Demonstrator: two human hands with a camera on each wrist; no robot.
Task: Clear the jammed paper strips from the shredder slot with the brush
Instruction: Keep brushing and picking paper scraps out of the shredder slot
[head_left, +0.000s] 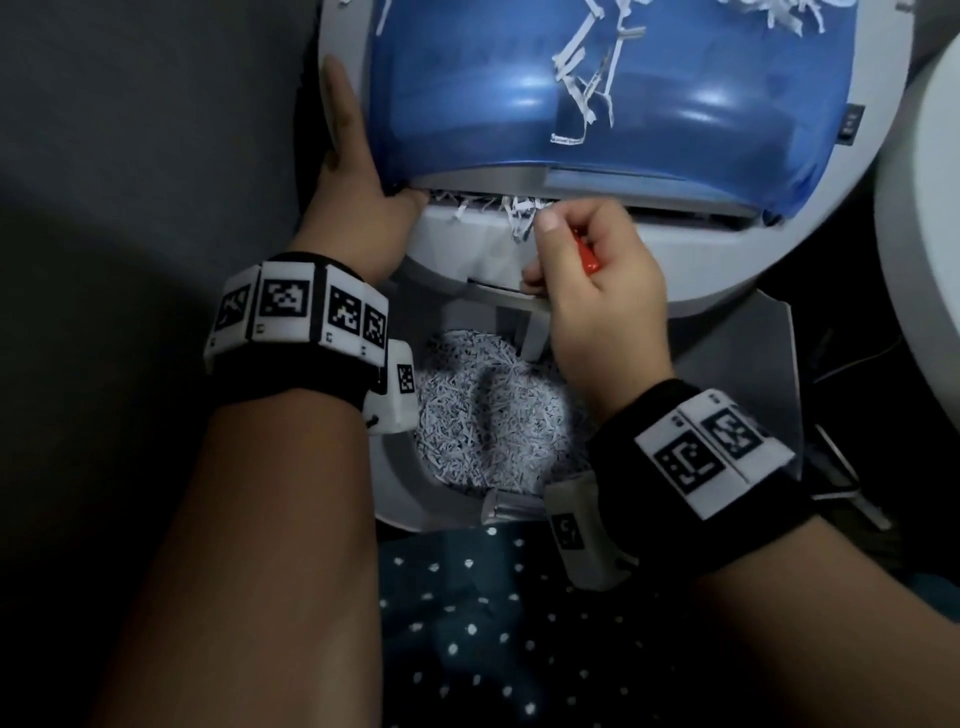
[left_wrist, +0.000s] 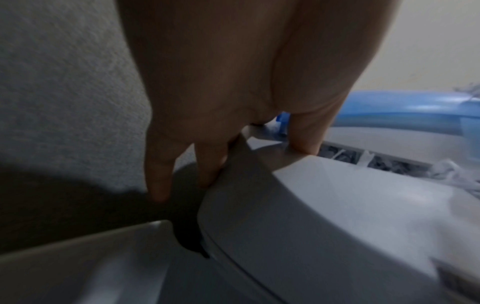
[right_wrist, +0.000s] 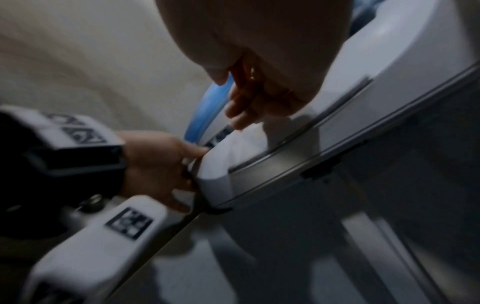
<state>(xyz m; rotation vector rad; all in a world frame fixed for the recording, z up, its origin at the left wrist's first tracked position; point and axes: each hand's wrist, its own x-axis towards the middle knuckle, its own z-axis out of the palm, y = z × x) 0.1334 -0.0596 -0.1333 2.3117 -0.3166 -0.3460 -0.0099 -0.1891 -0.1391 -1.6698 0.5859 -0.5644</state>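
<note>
The shredder (head_left: 597, 270), a grey-white unit with a blue see-through cover (head_left: 597, 88), sits over a bin of shredded paper (head_left: 488, 415). The left hand (head_left: 353, 192) steadies the shredder's left edge: its fingers lie straight along the side, and the thumb presses against the left end of the slot (head_left: 675, 210). In the left wrist view the fingers (left_wrist: 207, 164) point down along the grey casing. The right hand (head_left: 597, 275) is curled round the brush (head_left: 589, 260), of which only a red handle shows between thumb and fingers; the bristle end is hidden. The thumb tip sits just beside a tuft of white paper strips (head_left: 519, 218) hanging out of the slot. More loose strips (head_left: 587, 73) cling to the blue cover.
</note>
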